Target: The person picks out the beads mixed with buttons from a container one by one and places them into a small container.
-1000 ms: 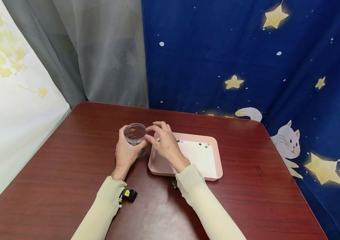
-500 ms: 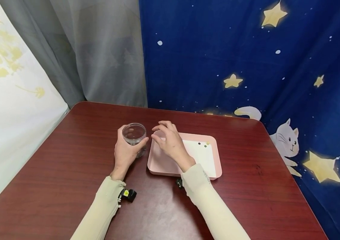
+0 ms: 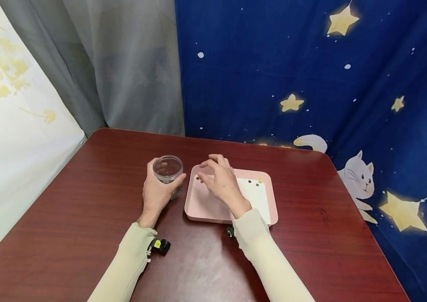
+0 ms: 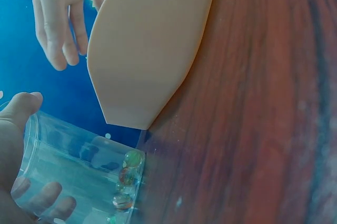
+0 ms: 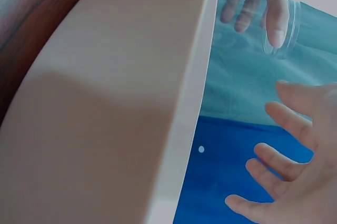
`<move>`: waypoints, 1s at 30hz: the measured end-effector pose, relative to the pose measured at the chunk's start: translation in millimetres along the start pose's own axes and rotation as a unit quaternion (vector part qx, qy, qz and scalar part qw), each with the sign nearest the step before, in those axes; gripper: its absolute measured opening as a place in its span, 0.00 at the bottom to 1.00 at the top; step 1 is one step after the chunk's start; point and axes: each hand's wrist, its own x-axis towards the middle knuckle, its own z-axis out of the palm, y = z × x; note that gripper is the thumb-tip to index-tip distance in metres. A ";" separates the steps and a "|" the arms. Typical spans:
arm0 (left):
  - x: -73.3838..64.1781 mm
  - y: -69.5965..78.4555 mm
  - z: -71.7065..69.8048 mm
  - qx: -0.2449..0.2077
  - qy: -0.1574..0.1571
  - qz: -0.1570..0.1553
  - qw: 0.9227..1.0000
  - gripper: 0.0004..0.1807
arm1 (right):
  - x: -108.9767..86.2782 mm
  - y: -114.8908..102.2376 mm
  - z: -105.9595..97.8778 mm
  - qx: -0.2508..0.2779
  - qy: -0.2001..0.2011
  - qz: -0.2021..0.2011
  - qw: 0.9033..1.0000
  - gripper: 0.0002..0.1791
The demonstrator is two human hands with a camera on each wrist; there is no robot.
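My left hand grips a clear, lidless plastic jar standing on the table, with fingers and thumb around its side. In the left wrist view several glass marbles, green, amber and striped, lie along the jar's bottom. My right hand is over a shallow pink tray, right of the jar. Its fingers are spread and loosely bent, with nothing between them in the right wrist view. Small dark and reddish balls show at the tray's far left, beside the right fingertips.
A white sheet covers the tray's right part, with small dark, green and yellow round spots near its far edge. The tray and jar stand close together on a dark red wooden table. Curtains hang behind the table.
My right hand has moved from the jar's rim rightward over the tray, its fingers spreading. The left hand and jar have stayed nearly still.
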 end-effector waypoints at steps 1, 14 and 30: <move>0.2 0.0 0.5 -0.001 0.000 0.001 1.000 0.54 | -0.4 1.1 -1.3 -0.003 -0.001 0.003 1.000 0.13; 0.1 -1.3 -0.2 -0.009 -0.003 0.002 1.000 0.53 | -7.5 19.8 -11.1 -0.041 -0.022 0.048 0.998 0.14; 1.0 -4.5 -0.2 -0.017 -0.007 0.002 1.000 0.54 | -19.5 49.3 -25.6 -0.081 -0.042 0.098 0.991 0.16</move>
